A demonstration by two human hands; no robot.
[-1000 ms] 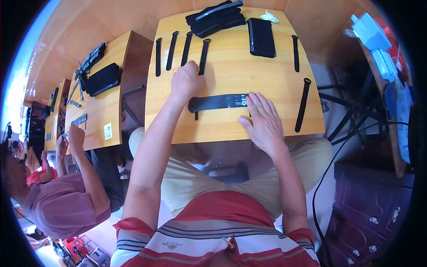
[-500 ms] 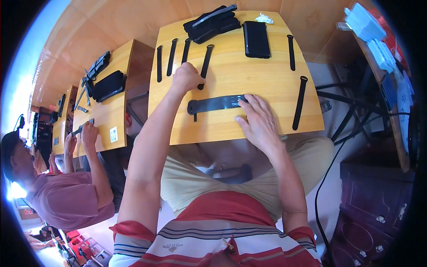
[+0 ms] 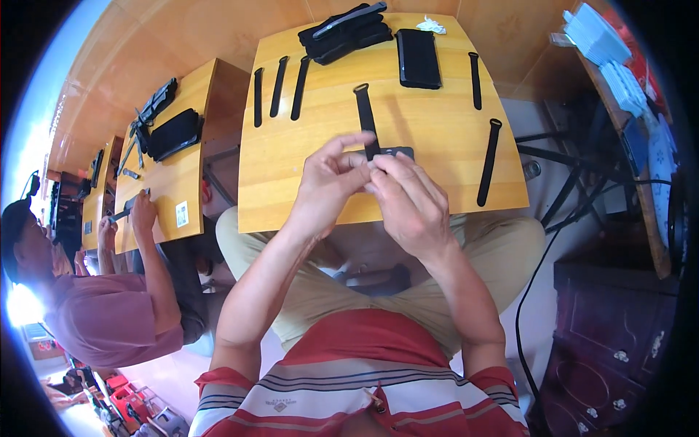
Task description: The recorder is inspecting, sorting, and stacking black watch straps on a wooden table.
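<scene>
A narrow black strap (image 3: 365, 113) with a ring-shaped end stands up from between my hands, over the near part of the table. My left hand (image 3: 328, 182) pinches its lower end from the left, the index finger stretched against it. From the right, the closed fingertips of my right hand (image 3: 413, 204) meet that same lower end. Behind the right knuckles shows a bit of a wider dark band (image 3: 400, 151); my hands hide most of it, and whether it is held or lies on the table I cannot tell.
More narrow black straps lie on the wooden table (image 3: 451, 182): three at the left, including this strap (image 3: 299, 87), and two at the right, including this one (image 3: 489, 162). Along the back are a black fabric pile (image 3: 346, 35) and a black pouch (image 3: 419, 60). A co-worker (image 3: 109, 313) handles a dark strip at the left table.
My left hand has picked up the fourth strap of the left row and brought it nearer. My right hand, flat on the wide band before, has closed its fingers beside the left.
</scene>
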